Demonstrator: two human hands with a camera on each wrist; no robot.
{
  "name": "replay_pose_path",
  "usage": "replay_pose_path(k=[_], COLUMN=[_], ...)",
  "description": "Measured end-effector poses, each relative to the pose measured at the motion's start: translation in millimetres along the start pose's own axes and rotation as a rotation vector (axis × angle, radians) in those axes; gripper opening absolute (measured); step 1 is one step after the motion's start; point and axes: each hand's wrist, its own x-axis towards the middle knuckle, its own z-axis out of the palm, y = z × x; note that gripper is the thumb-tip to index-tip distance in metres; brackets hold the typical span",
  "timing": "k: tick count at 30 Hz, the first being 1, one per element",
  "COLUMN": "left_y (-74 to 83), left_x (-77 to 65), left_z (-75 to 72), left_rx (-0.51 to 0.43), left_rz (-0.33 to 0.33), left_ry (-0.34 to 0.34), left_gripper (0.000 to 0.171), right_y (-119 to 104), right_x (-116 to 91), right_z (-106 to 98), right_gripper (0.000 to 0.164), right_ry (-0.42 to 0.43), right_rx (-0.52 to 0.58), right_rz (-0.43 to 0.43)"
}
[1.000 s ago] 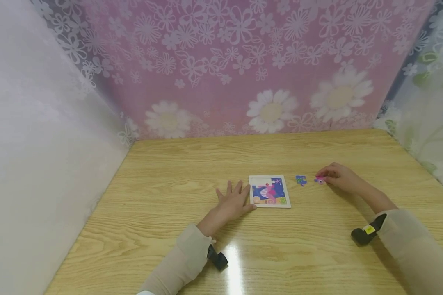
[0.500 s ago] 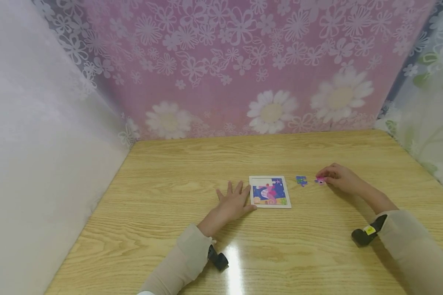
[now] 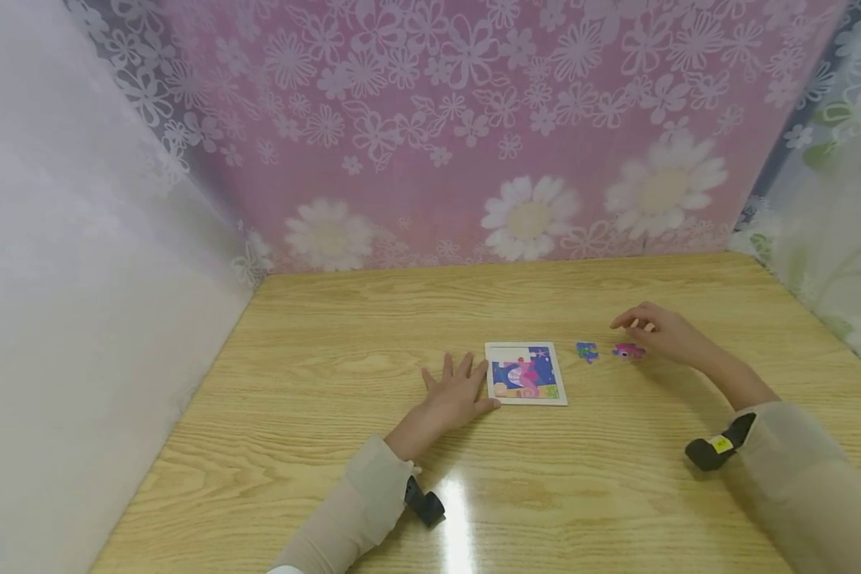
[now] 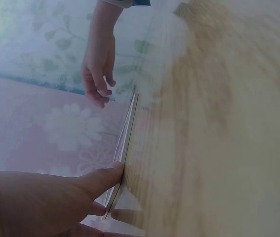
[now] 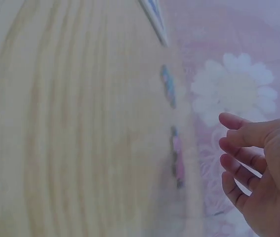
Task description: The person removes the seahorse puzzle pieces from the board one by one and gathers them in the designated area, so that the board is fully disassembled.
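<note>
My left hand (image 3: pixel 454 399) lies with spread fingers on the table, its thumb and a finger touching the left edge of a white-framed jigsaw puzzle (image 3: pixel 561 383). The puzzle's picture shows a pink seahorse on blue, with a pale gap at its upper left. To the right of the frame lies a blue and green puzzle piece (image 3: pixel 586 351), and beyond it a pink puzzle piece (image 3: pixel 629 351) with an eye on it. Above the pink piece hovers my right hand (image 3: pixel 666 331), fingers loosely bent and holding nothing. In the right wrist view that hand (image 5: pixel 273 173) is apart from both pieces.
The wood-grain table (image 3: pixel 316 335) meets a pink flowered curtain (image 3: pixel 430 159) at its back edge. A pale wall covering (image 3: pixel 115 279) stands at the left, a flowered one (image 3: pixel 839 239) at the right. A black wrist camera (image 3: pixel 710 453) sits on the right sleeve.
The right hand has let go of the pink puzzle piece and lifted off it, leaving it on the table. My left hand and the framed puzzle have stayed in place.
</note>
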Motion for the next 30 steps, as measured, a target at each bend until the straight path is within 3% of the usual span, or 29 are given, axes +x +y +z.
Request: replay_pose_path(k=[4, 13, 20, 30], left_y=[-0.9, -0.8, -0.4, 0.5], left_x=[0.8, -1.0, -1.3, -2.5], left_z=[0.4, -1.7, -1.9, -2.8], left_rx=[0.001, 0.006, -0.002, 0.007], left_rz=[0.001, 0.005, 0.009, 0.006], left_ry=[0.003, -0.006, -0.011, -0.005], left_gripper=[0.071, 0.07, 0.071, 0.071], right_y=[-16.3, -49.4, -70.4, -72.9], right_x=[9.2, 24.4, 34.6, 45.4], right_z=[-0.5, 16.3, 37.4, 67.5], right_gripper=[0.017, 0.017, 0.016, 0.017], right_ry=[-0.005, -0.053, -0.145, -0.223], right_rx=[-0.015, 0.074, 0.099, 0.055], right_rz=[-0.045, -0.185, -0.138, -0.123])
